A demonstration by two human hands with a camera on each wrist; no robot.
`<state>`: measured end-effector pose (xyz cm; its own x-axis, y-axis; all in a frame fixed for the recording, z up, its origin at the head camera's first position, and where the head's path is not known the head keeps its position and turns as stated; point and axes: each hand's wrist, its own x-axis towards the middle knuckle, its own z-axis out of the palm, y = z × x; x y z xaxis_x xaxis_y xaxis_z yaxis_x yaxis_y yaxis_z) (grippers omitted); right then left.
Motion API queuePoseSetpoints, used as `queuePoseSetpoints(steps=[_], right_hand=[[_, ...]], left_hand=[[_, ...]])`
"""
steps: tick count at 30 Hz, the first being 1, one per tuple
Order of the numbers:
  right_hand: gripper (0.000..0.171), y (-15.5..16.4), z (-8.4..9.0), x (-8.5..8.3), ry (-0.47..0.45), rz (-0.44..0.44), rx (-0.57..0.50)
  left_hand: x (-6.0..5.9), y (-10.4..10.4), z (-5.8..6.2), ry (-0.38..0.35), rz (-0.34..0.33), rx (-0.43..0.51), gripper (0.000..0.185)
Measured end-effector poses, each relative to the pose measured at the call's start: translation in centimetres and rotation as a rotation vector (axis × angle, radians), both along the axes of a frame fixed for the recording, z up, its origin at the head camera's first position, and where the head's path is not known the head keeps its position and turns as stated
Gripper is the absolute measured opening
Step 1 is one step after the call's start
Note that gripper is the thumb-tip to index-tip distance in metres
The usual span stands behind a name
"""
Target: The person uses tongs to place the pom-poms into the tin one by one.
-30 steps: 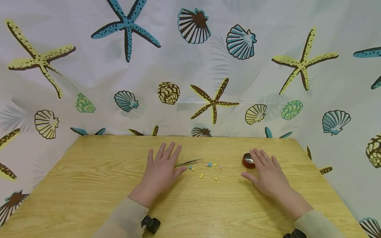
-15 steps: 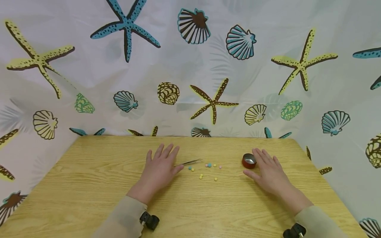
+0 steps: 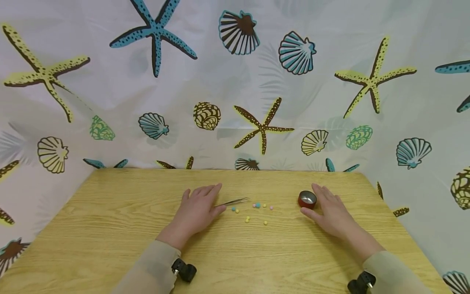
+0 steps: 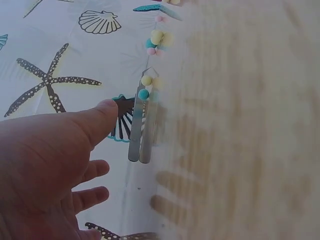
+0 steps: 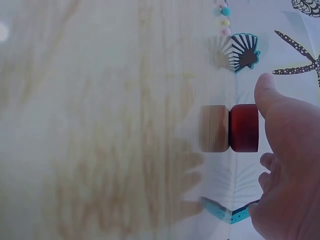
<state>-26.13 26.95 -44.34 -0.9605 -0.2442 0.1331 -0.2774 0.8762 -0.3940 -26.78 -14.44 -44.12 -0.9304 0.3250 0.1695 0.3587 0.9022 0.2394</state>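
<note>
My left hand [image 3: 198, 208] rests on the wooden table [image 3: 110, 228] with relaxed fingers, its thumb close to the handle end of metal tweezers [image 3: 232, 201]. The tweezers [image 4: 140, 130] lie flat and no finger grips them. Several small yellow, blue and pink beads [image 3: 257, 210] are scattered to the right of the tweezers. My right hand [image 3: 330, 210] lies flat beside a small red cup [image 3: 307, 199], fingers straight, thumb near the red cup [image 5: 244, 128]; whether it touches the cup I cannot tell.
A curtain printed with starfish and shells [image 3: 235, 81] hangs behind and around the table. The far table edge [image 3: 227, 169] runs just beyond the beads. Black wrist cameras [image 3: 183, 271] sit on both sleeves.
Both hands have drawn slightly back toward me. The left hand's fingers have turned rightward toward the tweezers. The right hand has slid off the cup's top to its side.
</note>
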Motion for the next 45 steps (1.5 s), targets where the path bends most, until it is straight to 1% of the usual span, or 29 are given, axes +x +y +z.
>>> queuePoseSetpoints(steps=[3,9,12,15,23,31,36,45], right_hand=[[0.095,0.0,0.0,-0.1,-0.015,0.007,-0.037],[0.094,0.1,-0.3,-0.5,-0.015,0.015,-0.064],[0.093,0.1,-0.4,-0.6,-0.025,0.017,-0.080],[0.093,0.2,-0.5,-0.8,-0.047,0.014,-0.099],[0.092,-0.3,-0.4,-1.0,-0.077,0.023,-0.159],[0.095,-0.3,-0.7,-1.4,-0.130,-0.012,-0.214],[0.091,0.0,-1.0,-2.0,-0.118,-0.032,-0.233],[0.083,-0.2,-1.3,-2.6,-0.087,-0.052,-0.222]], left_hand=[[-0.3,-0.1,-0.2,-0.002,-0.019,0.026,0.072],[-1.0,-0.1,-0.7,-0.006,-0.072,0.082,0.068],[-1.3,0.0,-0.9,-0.023,-0.093,0.115,0.065],[-1.4,0.1,-0.9,-0.025,-0.107,0.129,0.061],[-1.6,0.2,-1.0,0.006,-0.085,0.111,0.052],[-1.5,0.6,-1.4,0.033,-0.090,0.086,0.043],[-1.4,0.8,-1.4,0.030,-0.091,0.080,0.039],[-1.5,0.7,-1.6,0.013,-0.093,0.124,0.030]])
